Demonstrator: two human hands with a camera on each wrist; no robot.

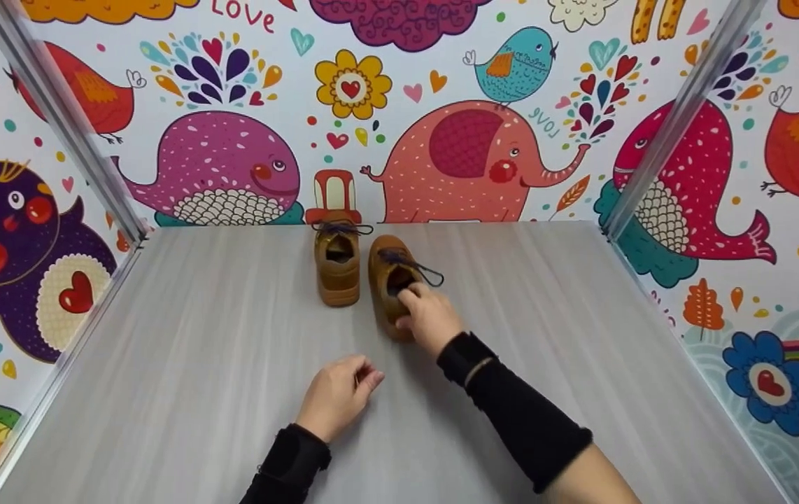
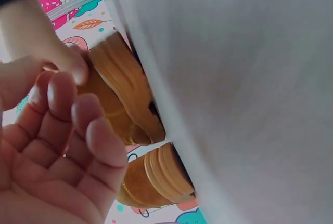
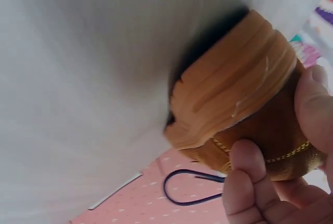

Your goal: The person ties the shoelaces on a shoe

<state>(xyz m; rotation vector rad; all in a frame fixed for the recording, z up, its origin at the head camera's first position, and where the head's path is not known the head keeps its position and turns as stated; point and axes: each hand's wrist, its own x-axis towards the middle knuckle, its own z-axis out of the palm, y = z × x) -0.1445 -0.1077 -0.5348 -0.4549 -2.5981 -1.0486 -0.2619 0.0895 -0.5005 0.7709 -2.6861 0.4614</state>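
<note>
Two brown shoes with thick tan soles and dark laces are on the grey tabletop. My right hand [image 1: 433, 318] grips the right-hand shoe [image 1: 380, 283] at its heel, fingers at the opening and thumb on the back. In the right wrist view, the shoe's sole [image 3: 234, 94] is turned to the camera, with thumb and fingertips on the upper. The other shoe [image 1: 338, 281] stands just left of it, toe toward the back wall. My left hand [image 1: 335, 392] hovers nearer the front, loosely curled around nothing; its bare palm shows in the left wrist view.
A back wall [image 1: 231, 168] printed with cartoon animals rises behind the shoes. Similar printed panels close off the left and right sides, with metal corner posts [image 1: 679, 119] between. A loop of shoelace [image 1: 432, 277] sticks out from the gripped shoe.
</note>
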